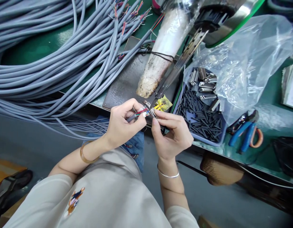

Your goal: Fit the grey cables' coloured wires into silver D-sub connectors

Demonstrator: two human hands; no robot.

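Pinched between the thumb and fingers of my left hand is a grey cable, its thin red, blue and white wires fanned out at the end. My right hand grips a small metal multi-pin connector by one end. The wire ends meet the connector's row of pins; whether any are joined to it I cannot tell. Directly above the connector comes down the tip of a long metal rod like a soldering iron. Something yellow and crumpled lies just behind my right fingers.
Bundles of grey cables cover the left bench. A plastic-wrapped tube slants over a dark plate. On the right, a bin holds black sleeves and connectors, beside blue-handled pliers and a clear bag.
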